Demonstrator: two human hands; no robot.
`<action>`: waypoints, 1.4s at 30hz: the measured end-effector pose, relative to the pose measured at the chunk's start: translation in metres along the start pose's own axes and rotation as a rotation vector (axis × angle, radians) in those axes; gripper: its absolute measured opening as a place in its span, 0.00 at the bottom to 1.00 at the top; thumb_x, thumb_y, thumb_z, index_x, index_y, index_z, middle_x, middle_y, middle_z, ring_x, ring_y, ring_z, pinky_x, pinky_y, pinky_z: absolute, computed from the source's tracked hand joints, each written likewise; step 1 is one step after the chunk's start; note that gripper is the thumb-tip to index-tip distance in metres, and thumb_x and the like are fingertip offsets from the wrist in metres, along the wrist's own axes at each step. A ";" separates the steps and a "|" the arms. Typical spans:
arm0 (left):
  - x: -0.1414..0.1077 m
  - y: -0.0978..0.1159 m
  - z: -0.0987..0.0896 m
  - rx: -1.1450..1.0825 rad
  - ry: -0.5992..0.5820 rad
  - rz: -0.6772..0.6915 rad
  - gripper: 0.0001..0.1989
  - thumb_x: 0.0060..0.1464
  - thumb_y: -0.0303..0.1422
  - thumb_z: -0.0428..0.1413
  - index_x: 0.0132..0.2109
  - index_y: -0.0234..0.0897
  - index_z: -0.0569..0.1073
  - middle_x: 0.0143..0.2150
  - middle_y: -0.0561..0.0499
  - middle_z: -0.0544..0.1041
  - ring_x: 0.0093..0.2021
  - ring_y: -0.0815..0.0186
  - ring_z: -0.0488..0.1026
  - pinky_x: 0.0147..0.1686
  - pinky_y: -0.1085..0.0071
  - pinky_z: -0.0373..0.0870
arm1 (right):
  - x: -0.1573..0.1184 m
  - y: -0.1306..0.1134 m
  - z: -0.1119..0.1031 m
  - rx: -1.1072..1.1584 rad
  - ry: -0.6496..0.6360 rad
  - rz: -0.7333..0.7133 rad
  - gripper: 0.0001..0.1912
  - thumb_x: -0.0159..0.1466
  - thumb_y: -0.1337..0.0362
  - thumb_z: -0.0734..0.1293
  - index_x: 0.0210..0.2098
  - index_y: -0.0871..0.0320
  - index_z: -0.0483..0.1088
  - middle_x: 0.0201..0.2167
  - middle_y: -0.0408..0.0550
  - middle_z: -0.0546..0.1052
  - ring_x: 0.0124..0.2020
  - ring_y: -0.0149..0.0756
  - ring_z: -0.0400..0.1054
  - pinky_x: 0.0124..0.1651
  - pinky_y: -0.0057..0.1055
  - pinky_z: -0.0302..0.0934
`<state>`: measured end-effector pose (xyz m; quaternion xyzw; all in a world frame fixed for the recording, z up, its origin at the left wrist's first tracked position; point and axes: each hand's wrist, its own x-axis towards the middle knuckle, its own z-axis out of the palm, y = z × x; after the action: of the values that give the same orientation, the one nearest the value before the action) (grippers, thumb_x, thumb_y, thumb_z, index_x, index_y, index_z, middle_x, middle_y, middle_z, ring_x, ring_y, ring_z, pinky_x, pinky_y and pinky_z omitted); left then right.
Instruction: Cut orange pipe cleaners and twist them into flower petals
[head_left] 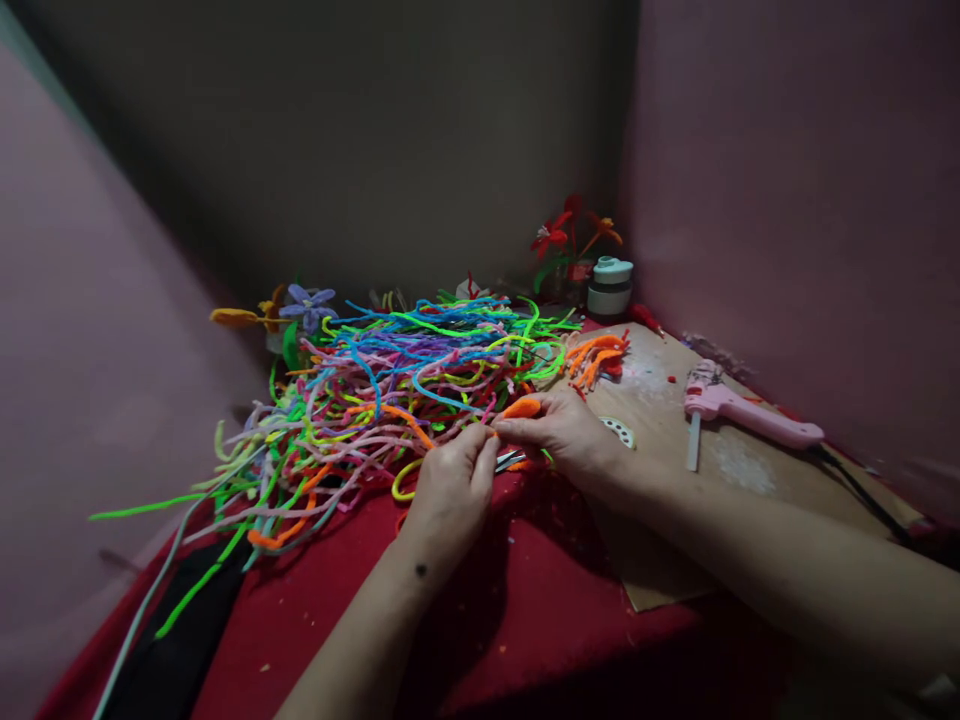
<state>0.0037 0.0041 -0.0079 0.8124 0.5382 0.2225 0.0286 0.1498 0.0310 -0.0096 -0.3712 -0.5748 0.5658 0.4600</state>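
An orange pipe cleaner loop [523, 408] rises between my two hands, which meet in front of a big tangled heap of coloured pipe cleaners [420, 370]. My left hand [455, 480] is closed, pinching the orange pipe cleaner at its lower end. Close beside it, my right hand [559, 432] is also closed, its thumb and fingers on the same orange piece. Just below my right hand, a shiny metal tool [510, 461] lies partly hidden on the red cloth [540, 610].
A pink glue gun [757, 412] rests on a brown board [675, 550] at the right. Orange pieces [596, 360] lie at the board's back left. Behind stand a lidded jar [610, 288], red flowers [551, 235] and a purple flower [307, 304].
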 end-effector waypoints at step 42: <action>0.187 0.060 0.093 0.117 -0.129 -0.041 0.13 0.47 0.34 0.53 0.35 0.30 0.78 0.33 0.36 0.78 0.34 0.59 0.73 0.32 0.71 0.60 | -0.012 0.015 0.035 -1.022 -0.945 -0.747 0.03 0.54 0.70 0.67 0.26 0.56 0.71 0.39 0.42 0.78 0.46 0.33 0.69 0.36 0.22 0.61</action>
<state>0.1520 0.1630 -0.0122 0.8143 0.5637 0.1370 0.0201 0.1184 0.0096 -0.0233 -0.0392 -0.9848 0.1373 0.0992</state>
